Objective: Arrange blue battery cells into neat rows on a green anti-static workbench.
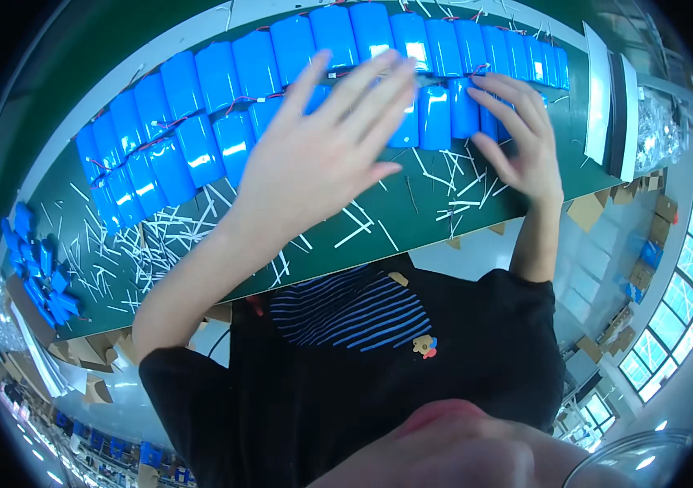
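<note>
The left hand (pixel 314 154) lies flat with its fingers (pixel 362 89) spread wide over the blue battery packs (pixel 200 122), gripping nothing and hiding the packs beneath its palm. The right hand (pixel 517 134) rests its curled, half-open fingers (pixel 489 114) on the front row's right end; it appears only to press on the shrink-wrapped packs, though the contact is hard to make out. The packs stand in two bent rows along the far side of the green table (pixel 411 211), thin red wires (pixel 236 104) running between them. White paper strips (pixel 151 244) litter the table in front. A heap of smaller blue pieces (pixel 37 272) sits at the left edge, blurred. Brown cardboard cartons (pixel 647 244) lie on the floor at right, cut by the rim.
</note>
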Demonstrator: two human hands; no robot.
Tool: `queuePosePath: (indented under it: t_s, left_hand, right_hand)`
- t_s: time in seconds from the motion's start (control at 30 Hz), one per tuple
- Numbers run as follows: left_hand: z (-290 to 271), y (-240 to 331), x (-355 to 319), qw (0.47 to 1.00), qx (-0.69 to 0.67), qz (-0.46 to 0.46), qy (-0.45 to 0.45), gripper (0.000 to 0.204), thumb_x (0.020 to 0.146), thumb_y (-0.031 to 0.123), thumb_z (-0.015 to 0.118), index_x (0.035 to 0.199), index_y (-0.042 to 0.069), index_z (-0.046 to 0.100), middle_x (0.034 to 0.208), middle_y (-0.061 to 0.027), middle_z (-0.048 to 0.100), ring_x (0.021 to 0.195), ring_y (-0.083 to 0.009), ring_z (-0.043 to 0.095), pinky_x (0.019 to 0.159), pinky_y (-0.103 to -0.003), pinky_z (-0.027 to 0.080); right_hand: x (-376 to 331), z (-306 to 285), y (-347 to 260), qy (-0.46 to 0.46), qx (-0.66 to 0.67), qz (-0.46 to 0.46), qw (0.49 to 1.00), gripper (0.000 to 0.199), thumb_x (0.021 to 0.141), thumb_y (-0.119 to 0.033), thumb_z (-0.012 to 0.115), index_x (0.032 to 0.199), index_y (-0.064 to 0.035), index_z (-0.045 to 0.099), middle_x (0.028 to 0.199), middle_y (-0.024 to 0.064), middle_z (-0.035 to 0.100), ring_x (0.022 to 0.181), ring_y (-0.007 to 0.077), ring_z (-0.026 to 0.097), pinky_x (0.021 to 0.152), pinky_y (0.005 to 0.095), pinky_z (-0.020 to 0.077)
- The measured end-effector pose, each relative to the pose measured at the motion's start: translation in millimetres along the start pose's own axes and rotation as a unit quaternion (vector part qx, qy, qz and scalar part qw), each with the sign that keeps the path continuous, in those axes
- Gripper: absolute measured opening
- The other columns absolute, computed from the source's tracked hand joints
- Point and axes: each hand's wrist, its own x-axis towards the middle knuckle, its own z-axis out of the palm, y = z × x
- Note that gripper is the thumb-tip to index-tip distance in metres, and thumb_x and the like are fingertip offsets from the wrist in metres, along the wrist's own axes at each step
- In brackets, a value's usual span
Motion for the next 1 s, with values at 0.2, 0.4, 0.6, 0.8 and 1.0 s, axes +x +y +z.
queuePosePath:
  t_s: [0.2, 0.4, 0.6, 0.8, 1.0]
  left_hand:
    - [36, 18, 42, 0.992, -0.019, 0.117, 0.033, 0.069, 0.101, 0.047, 0.067, 0.156, 0.009, 0.053, 0.168, -0.0074, 0.045, 0.160, -0.0241, 0.031, 0.130, -0.056, 0.019]
    - [42, 24, 36, 0.994, 0.036, 0.095, 0.038, 0.064, 0.104, 0.044, 0.064, 0.157, 0.010, 0.052, 0.167, -0.0093, 0.045, 0.160, -0.0238, 0.032, 0.130, -0.055, 0.020]
    - [39, 29, 41, 0.995, 0.053, 0.076, 0.037, 0.059, 0.106, 0.042, 0.063, 0.157, 0.013, 0.053, 0.166, -0.0123, 0.046, 0.160, -0.0281, 0.031, 0.129, -0.056, 0.022]
    - [50, 22, 58, 0.995, 0.008, 0.033, 0.097, 0.062, 0.105, 0.050, 0.062, 0.158, 0.018, 0.053, 0.165, -0.0176, 0.044, 0.159, -0.0392, 0.030, 0.128, -0.057, 0.025]
    - [43, 21, 58, 0.996, 0.058, 0.038, 0.055, 0.075, 0.099, 0.064, 0.063, 0.160, 0.022, 0.049, 0.166, -0.0211, 0.040, 0.158, -0.0465, 0.028, 0.127, -0.059, 0.025]
  right_hand:
    - [-30, 22, -8, 0.030, -0.152, 0.050, 0.987, 0.045, 0.099, -0.022, 0.069, 0.143, -0.0107, 0.066, 0.155, 0.0081, 0.058, 0.143, 0.0297, 0.052, 0.122, 0.0435, 0.0359]
    - [-18, 24, -6, 0.028, -0.114, 0.017, 0.993, 0.067, 0.098, -0.021, 0.068, 0.160, -0.0119, 0.049, 0.169, 0.0055, 0.045, 0.160, 0.0317, 0.034, 0.133, 0.0523, 0.0192]
    - [-25, 30, 9, 0.074, -0.115, -0.024, 0.990, 0.066, 0.097, -0.032, 0.071, 0.158, -0.0143, 0.053, 0.167, 0.0032, 0.047, 0.158, 0.0301, 0.036, 0.133, 0.0541, 0.0184]
    - [-39, 28, 34, 0.198, -0.127, 0.070, 0.969, 0.077, 0.089, -0.050, 0.077, 0.156, -0.0183, 0.056, 0.166, 0.0025, 0.048, 0.158, 0.0302, 0.036, 0.132, 0.0557, 0.0184]
    - [-45, 21, 53, 0.101, -0.137, 0.077, 0.982, 0.094, 0.077, -0.067, 0.080, 0.157, -0.0224, 0.056, 0.168, 0.0041, 0.046, 0.160, 0.0320, 0.033, 0.132, 0.0576, 0.0174]
